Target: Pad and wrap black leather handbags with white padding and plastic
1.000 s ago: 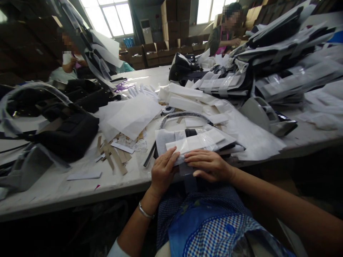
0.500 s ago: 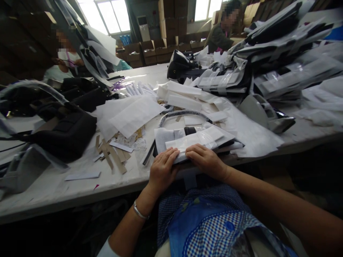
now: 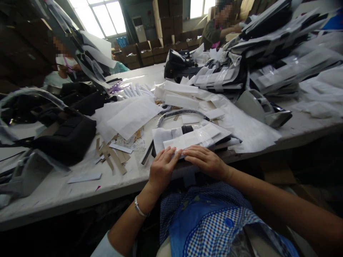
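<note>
A dark handbag lies flat at the table's near edge, its curved, wrapped handle (image 3: pixel 184 113) pointing away from me. White paper sheets (image 3: pixel 184 139) and clear plastic cover most of it. My left hand (image 3: pixel 164 166) rests on the near edge of this paper, fingers extended over it. Beside it, my right hand (image 3: pixel 205 160) lies with its fingers stretched flat and close together on the same edge, almost touching the left. The right thumb is hidden. A dark strap (image 3: pixel 147 153) sticks out at the bag's left side.
Loose white sheets (image 3: pixel 134 116) and brown card strips (image 3: pixel 116 160) lie left of the handbag. A black bag (image 3: pixel 66 135) stands further left. Wrapped bags (image 3: pixel 219 78) are piled at the right, near a grey bag (image 3: pixel 254 103). Two people are across the table.
My fingers have flattened on the paper edge, and the hands have come closer together. The handbag stays in place. The far-right person's arm now reaches toward the pile.
</note>
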`<action>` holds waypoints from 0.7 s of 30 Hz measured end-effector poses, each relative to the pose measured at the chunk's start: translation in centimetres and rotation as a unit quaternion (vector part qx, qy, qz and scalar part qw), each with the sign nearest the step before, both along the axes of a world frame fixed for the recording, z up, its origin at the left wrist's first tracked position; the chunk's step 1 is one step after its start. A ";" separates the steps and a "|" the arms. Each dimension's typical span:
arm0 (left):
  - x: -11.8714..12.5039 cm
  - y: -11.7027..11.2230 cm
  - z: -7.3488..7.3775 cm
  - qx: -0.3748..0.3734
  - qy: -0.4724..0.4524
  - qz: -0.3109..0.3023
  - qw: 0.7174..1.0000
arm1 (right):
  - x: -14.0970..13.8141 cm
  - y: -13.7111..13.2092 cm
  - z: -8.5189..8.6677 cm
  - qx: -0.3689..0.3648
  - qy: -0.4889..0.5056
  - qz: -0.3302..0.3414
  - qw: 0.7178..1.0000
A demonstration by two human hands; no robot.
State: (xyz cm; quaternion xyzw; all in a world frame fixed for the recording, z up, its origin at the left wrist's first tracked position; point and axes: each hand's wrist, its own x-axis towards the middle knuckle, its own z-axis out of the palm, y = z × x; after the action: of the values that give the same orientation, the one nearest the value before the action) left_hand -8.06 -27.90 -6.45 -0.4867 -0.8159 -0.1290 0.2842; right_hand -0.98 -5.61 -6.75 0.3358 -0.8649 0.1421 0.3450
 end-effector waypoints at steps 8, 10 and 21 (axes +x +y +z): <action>0.1 -0.1 -0.8 0.007 0.024 -0.005 1.000 | 4.0 -0.1 -6.3 0.064 -0.017 -0.022 0.998; 0.1 -0.2 -0.9 0.010 0.028 -0.008 1.000 | 3.2 -0.7 -6.6 0.033 0.005 0.000 0.999; 0.0 0.1 -1.6 0.042 0.033 0.004 0.999 | 3.6 -2.9 -4.4 -0.123 -0.034 0.002 0.992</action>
State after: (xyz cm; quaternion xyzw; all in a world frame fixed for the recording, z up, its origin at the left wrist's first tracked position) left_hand -8.06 -27.76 -8.05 -0.4748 -0.8022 -0.1458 0.3314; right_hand 2.67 -8.53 -11.20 0.2875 -0.8512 0.2600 0.3538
